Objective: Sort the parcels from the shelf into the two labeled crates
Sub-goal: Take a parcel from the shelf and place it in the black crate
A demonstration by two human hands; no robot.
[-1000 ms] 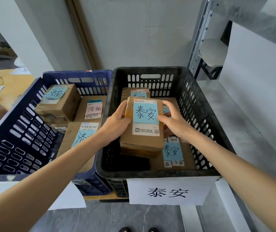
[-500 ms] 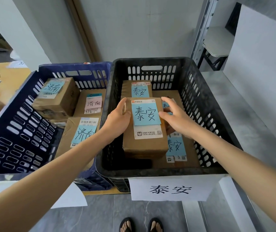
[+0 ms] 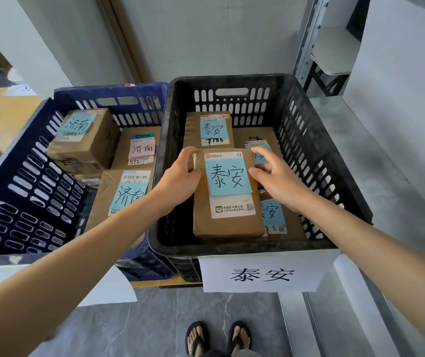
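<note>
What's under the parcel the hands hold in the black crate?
Beside the held parcel, a flat parcel with a blue note pokes out from under it; the rest is covered.

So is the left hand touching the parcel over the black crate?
Touching. Head view: the left hand curls round the parcel at its far left corner.
</note>
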